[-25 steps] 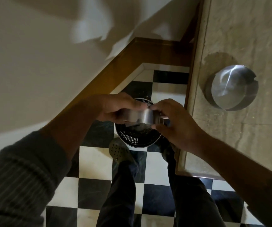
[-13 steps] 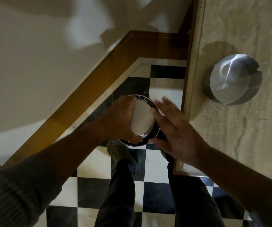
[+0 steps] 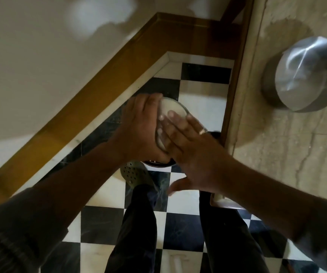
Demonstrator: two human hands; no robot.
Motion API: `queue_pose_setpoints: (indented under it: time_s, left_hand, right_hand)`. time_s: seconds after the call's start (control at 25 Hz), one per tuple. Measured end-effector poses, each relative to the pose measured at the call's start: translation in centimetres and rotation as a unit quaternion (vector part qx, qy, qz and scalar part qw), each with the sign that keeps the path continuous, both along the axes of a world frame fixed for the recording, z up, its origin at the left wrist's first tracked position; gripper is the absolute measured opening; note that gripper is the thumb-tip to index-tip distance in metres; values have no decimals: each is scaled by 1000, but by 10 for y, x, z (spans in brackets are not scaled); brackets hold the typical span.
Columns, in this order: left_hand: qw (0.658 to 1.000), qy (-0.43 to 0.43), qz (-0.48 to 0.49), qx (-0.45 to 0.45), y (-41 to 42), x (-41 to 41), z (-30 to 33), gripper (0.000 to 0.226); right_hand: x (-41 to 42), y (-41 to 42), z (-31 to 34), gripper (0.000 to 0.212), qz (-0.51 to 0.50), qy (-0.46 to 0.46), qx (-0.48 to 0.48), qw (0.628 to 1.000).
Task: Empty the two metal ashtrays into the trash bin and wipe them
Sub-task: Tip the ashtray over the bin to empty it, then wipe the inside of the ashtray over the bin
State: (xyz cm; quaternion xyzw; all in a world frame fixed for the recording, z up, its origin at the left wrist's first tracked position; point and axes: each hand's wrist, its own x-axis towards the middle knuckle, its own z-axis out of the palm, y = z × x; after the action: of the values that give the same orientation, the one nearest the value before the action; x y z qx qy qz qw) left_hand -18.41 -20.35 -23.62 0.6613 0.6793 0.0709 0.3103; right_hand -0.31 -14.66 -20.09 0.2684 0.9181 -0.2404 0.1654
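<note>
My left hand (image 3: 139,129) grips a metal ashtray (image 3: 171,106) turned upside down, its flat bottom facing up, over the trash bin (image 3: 157,164). Only a sliver of the bin's dark rim shows beneath the hands. My right hand (image 3: 190,146) lies flat with fingers spread on the ashtray's bottom. The second metal ashtray (image 3: 304,75) sits on the stone tabletop (image 3: 288,154) at the upper right, away from both hands.
A checkered black-and-white floor (image 3: 180,221) lies below, with my legs and a perforated shoe (image 3: 133,173) beside the bin. A wooden baseboard (image 3: 91,91) runs diagonally along the wall at left. The table's wooden edge (image 3: 235,75) stands just right of the bin.
The ashtray went from being held sideways by both hands to upside down in my left hand. My right hand let go and now presses flat on its bottom.
</note>
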Motion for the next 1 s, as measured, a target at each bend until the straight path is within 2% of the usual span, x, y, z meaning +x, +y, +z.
queue_pose_setpoints:
  time_s: [0.04,0.08,0.12,0.24,0.32,0.36,0.4,0.44,0.48,0.56,0.6,0.68,0.8,0.88,0.96,1.0]
  left_hand:
    - [1000,5,-5,0,-1,1,-1,125]
    - [1000,13,-9,-1,-3,0,-3,124]
    - [1000,20,-13,-1,-5,-2,-7,123]
    - [999,26,-21,6,-7,-5,-13,120]
    - [1000,23,-10,14,-5,-7,-13,123]
    - [1000,21,-5,21,-3,-6,-13,124]
    - [999,20,1,29,-2,-4,-13,123]
    - [999,23,4,41,-1,-2,-13,119]
    - [998,29,-1,53,-2,0,-12,115]
    - [998,36,-21,56,-8,1,-9,114]
    - [998,30,-19,52,-12,-1,-9,117]
    - [999,11,-5,43,-19,-3,-11,120]
    - [998,3,7,59,-20,0,-8,118]
    - [999,-24,3,27,-15,-1,-7,121]
    - [991,-100,45,-73,-8,-6,1,125]
    - [975,-153,92,-132,-4,-10,7,121]
  right_hand:
    - [7,-10,-10,112,93,-22,2,995]
    - [10,-15,-11,119,136,-17,10,990]
    - [8,-13,-10,122,133,-2,20,991]
    - [7,-3,22,118,22,129,56,990]
    - [7,1,49,112,-53,253,97,961]
    - [10,-1,54,110,-73,280,131,948]
    - [13,-2,50,111,-62,271,159,947]
    - [15,-5,39,115,-17,217,167,962]
    - [17,-9,22,122,48,132,143,980]
    - [22,-21,-11,126,146,2,78,986]
    - [21,-23,-21,122,172,-22,71,982]
    - [19,-26,-30,105,164,19,94,982]
    - [16,-23,-30,58,97,105,144,979]
    - [17,-16,-31,49,72,128,127,981]
    - [19,-9,-30,52,28,168,72,983]
    - [20,-8,-29,53,-10,188,26,982]
